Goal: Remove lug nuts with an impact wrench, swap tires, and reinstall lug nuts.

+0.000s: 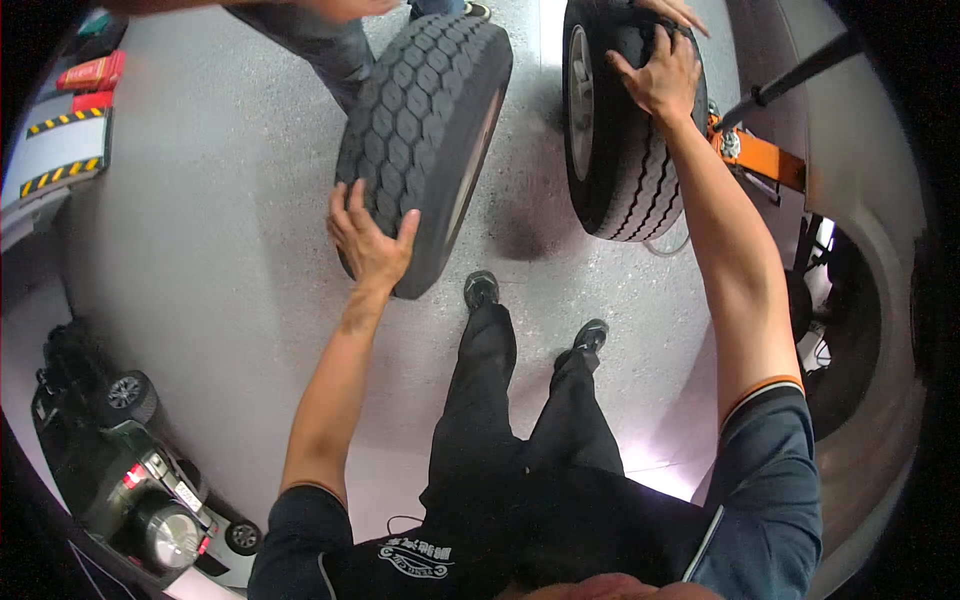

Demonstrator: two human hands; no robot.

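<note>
— Where to look first?
— At the left tyre (420, 150), on the grey floor (240, 220), apparently leaning, with a gap between it and the right tyre (630, 150).
— And the left grip (372, 252)?
— Spread over the near end of the left tread, thumb toward the sidewall edge, pinching nothing.
— The right grip (668, 88)?
— Spread as well, against the far part of the right tyre, near a co-worker's hand (678, 12).
— How to steady both well?
— Press with open palms, balance the push on each side, and leave fingertips clear of the floor line. Mind the left shoe (481, 289), near the left tyre.
— Farther out?
— Watch the jeans-clad leg (318, 50) left of that tyre, and the orange jack (768, 162) right of the other.
</note>
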